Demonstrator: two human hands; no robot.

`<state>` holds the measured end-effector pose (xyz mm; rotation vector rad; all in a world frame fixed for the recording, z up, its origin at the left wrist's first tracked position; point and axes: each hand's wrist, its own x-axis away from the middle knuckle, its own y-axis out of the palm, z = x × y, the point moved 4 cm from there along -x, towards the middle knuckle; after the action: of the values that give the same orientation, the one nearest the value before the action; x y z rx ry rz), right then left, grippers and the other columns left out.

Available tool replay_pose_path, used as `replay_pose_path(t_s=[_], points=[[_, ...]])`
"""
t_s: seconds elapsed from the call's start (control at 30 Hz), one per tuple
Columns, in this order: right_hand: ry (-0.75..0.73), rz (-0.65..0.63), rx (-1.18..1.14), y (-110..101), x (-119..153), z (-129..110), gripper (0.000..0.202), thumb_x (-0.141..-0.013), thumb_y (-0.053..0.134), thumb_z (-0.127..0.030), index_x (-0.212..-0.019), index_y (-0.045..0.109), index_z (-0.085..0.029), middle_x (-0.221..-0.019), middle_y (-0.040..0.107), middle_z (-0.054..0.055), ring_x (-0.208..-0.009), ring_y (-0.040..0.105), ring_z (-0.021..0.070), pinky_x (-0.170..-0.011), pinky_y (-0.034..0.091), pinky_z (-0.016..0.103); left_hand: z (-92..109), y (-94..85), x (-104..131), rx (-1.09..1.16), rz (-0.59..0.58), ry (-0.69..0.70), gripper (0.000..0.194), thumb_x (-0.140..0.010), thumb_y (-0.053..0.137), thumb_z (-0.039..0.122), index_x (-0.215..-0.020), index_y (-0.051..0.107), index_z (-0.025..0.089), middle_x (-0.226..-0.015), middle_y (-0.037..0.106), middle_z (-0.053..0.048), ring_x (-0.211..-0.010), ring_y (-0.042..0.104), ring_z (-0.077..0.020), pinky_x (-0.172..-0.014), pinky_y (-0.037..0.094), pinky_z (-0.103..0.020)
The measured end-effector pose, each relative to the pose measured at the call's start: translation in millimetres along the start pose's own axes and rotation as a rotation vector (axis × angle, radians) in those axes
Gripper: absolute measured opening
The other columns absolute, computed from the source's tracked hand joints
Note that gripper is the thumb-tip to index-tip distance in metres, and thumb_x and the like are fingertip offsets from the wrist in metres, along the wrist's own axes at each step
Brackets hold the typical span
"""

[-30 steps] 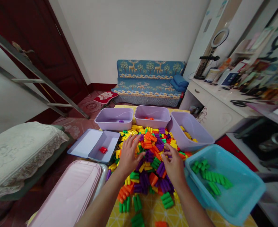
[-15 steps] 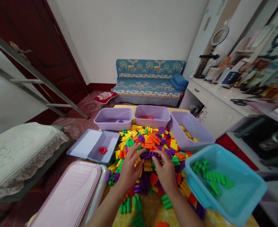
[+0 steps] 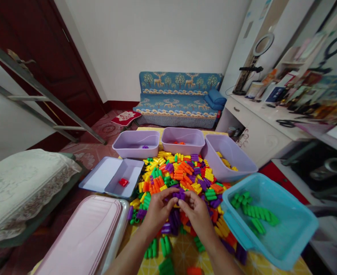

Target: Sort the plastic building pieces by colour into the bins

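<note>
Over a pile of plastic blocks (image 3: 157, 172) in yellow, orange, green, purple and red, my two hands meet around purple blocks (image 3: 179, 194). My left hand (image 3: 159, 206) pinches them from the left, thumb and fingertips closed. From the right, my right hand (image 3: 194, 208) grips them with thumb and fingers. Whether the purple piece is one block or several joined is too small to tell. The fingertips partly cover it.
Lilac bins (image 3: 136, 154) line the table's far side. A shallow open box (image 3: 131, 164) with a red block and a pink lid (image 3: 85, 233) lie left. On the right stands a turquoise bin (image 3: 297, 225) with green blocks. Behind is a sofa (image 3: 179, 103).
My hands have come closer together and down toward me, closing on the purple blocks. The orange and green blocks behind my left hand are now uncovered. The view has shifted slightly.
</note>
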<state>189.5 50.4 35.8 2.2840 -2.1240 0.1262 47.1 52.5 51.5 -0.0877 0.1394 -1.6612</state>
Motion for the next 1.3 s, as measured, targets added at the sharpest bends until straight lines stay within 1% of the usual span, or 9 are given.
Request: replay_pose_path(t_s=[0.2,0.37,0.5,0.63,0.73,0.9,1.03,1.13,1.3], points=[[0.002,-0.016,0.031,-3,3,4,0.021,-0.079,0.065,-0.038,-0.085,0.060,-0.018,-0.076,0.064,0.001,-0.070,0.060,0.0179,-0.063,0.048,0.028,0,-0.5,1,-0.037,0.054,-0.021,0.027,-0.079,0.065,0.028,-0.104,0.066,0.017,-0.073,0.062,0.000,-0.066,0.057,-0.0133,-0.060,0.044,-0.022],[-0.017,0.028,0.016,-5,4,8,0.032,-0.082,0.062,-0.040,-0.106,0.060,-0.019,-0.096,0.068,0.008,-0.086,0.065,0.0221,-0.075,0.053,0.033,-8,1.4,1,0.097,0.006,-0.094,0.032,-0.078,0.066,0.033,-0.105,0.064,0.016,-0.076,0.062,-0.001,-0.068,0.057,-0.0145,-0.062,0.045,-0.024],[-0.211,0.143,0.295,-14,-4,3,0.040,-0.085,0.057,-0.034,-0.123,0.057,-0.022,-0.122,0.060,0.011,-0.092,0.063,0.0220,-0.076,0.054,0.036,-9,-3.4,3,0.109,0.012,-0.126,0.039,-0.078,0.067,0.036,-0.111,0.063,0.017,-0.081,0.064,-0.003,-0.073,0.059,-0.0161,-0.061,0.048,-0.024],[-0.333,0.087,0.542,-16,-13,8,0.049,-0.081,0.050,-0.017,-0.127,0.057,-0.029,-0.136,0.051,0.007,-0.102,0.061,0.0224,-0.082,0.054,0.038,-10,-12.1,1,0.252,0.019,-0.195,0.050,-0.074,0.070,0.043,-0.115,0.060,0.017,-0.083,0.065,-0.003,-0.069,0.060,-0.0146,-0.054,0.049,-0.022],[-0.296,0.085,0.546,-18,-16,16,0.040,-0.081,0.049,-0.017,-0.118,0.063,-0.026,-0.133,0.052,0.008,-0.091,0.063,0.0200,-0.082,0.055,0.039,-2,-33.9,-15,0.318,0.077,-0.207,0.054,-0.070,0.075,0.045,-0.113,0.061,0.016,-0.075,0.064,-0.001,-0.061,0.058,-0.0113,-0.052,0.050,-0.021],[-0.250,0.055,0.463,-19,-17,19,0.029,-0.082,0.052,-0.020,-0.107,0.065,-0.023,-0.133,0.049,0.010,-0.075,0.062,0.0151,-0.076,0.056,0.037,31,-104.4,-87,0.385,0.318,-0.047,0.055,-0.068,0.077,0.035,-0.116,0.061,0.015,-0.085,0.068,-0.003,-0.068,0.064,-0.0114,-0.067,0.055,-0.024],[-0.240,0.073,0.432,-19,-18,19,0.032,-0.081,0.053,-0.020,-0.112,0.063,-0.024,-0.132,0.049,0.010,-0.074,0.062,0.0150,-0.074,0.057,0.036,40,-134.2,-127,0.064,0.366,0.001,0.065,-0.074,0.071,0.025,-0.134,0.048,0.017,-0.112,0.067,-0.011,-0.094,0.067,-0.0198,-0.086,0.054,-0.037],[-0.261,0.102,0.413,-20,-15,23,0.033,-0.083,0.052,-0.020,-0.114,0.061,-0.023,-0.133,0.048,0.011,-0.075,0.062,0.0150,-0.076,0.057,0.037,28,-115.4,-112,-0.340,0.262,0.150,0.053,-0.076,0.068,0.027,-0.127,0.057,0.020,-0.126,0.061,-0.012,-0.113,0.059,-0.0278,-0.096,0.048,-0.045],[-0.392,0.204,0.521,-26,-9,17,0.031,-0.087,0.048,-0.019,-0.114,0.061,-0.024,-0.128,0.054,0.009,-0.100,0.061,0.0212,-0.093,0.051,0.044,-18,-55.3,-39,-0.697,0.156,0.311,0.045,-0.087,0.057,0.035,-0.130,0.055,0.023,-0.135,0.052,-0.012,-0.127,0.049,-0.0272,-0.106,0.040,-0.046]])
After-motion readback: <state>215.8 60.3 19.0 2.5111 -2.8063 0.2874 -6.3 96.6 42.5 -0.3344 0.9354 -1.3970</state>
